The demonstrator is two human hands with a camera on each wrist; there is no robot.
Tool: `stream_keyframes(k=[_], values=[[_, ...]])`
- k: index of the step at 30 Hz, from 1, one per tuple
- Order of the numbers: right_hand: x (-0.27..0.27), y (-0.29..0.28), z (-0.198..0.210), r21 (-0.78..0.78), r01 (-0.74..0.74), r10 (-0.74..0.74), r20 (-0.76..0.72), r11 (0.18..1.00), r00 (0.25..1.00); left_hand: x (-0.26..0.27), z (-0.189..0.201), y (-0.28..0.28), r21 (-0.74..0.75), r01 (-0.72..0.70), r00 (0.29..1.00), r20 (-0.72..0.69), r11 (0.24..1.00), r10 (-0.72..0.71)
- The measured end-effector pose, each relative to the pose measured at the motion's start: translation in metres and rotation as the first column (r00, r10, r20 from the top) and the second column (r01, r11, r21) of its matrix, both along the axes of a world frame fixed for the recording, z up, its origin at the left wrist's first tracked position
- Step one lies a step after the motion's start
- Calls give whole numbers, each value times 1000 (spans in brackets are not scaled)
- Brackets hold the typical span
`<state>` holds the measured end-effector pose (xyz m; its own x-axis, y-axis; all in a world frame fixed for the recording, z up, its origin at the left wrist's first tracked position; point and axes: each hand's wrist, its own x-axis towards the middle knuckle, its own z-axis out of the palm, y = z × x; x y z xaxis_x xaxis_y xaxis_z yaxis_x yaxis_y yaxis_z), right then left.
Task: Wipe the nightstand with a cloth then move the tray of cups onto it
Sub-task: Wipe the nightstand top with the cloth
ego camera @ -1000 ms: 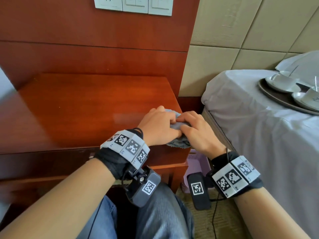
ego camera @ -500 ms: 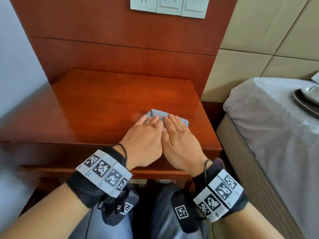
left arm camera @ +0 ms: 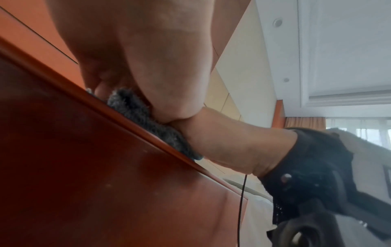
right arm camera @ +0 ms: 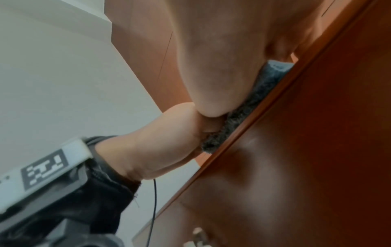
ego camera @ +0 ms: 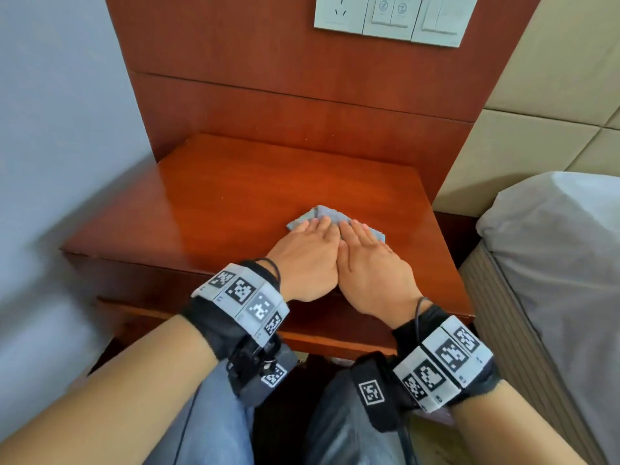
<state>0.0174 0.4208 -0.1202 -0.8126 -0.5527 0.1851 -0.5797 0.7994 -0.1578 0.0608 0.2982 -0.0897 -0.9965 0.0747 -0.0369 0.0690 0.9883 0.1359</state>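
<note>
Two flat palms, side by side and touching: your left hand (ego camera: 307,263) and right hand (ego camera: 370,268) press the grey cloth (ego camera: 323,214) onto the nightstand (ego camera: 235,203), fingers straight, gripping nothing. Cloth lies under both palms, its far edge peeking past your fingertips, its near edge at the worktop's front lip.

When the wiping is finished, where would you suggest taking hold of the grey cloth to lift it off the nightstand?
Probably the far edge of the grey cloth, pinched from above. The cloth lies flat on the nightstand under the flat left hand and right hand, so only that far strip and its corners show; a raised fold there looks easiest to pinch.
</note>
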Motion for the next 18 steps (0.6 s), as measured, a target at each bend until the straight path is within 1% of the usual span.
stream_keyframes(k=[2,3,7,10,12,14,16,18], values=[[-5,16,-1,-28,70,-70,20,997,997,-7,0,16,-21,35,999,-12,999,-35],[-5,19,1,-43,82,-80,38,996,996,-9,-1,19,-25,40,999,-19,999,-41],[6,2,-3,-4,55,-54,22,999,998,-4,-7,2,50,63,998,9,997,-63],[13,-32,-7,-37,65,-64,22,997,998,9,-6,-29,31,43,999,-13,999,-42],[16,-63,-14,-28,17,-17,-8,999,1000,21,-7,-56,6,2,999,-37,1000,-1],[21,-97,-18,-13,-38,38,1,999,999,34,-9,-86,-5,-45,998,-55,999,44],[31,-130,-18,-5,-82,82,11,997,997,47,-12,-117,-16,-86,994,-68,996,84],[41,-160,-17,-2,-112,112,-18,994,994,58,-16,-146,-20,-119,988,-97,993,117]])
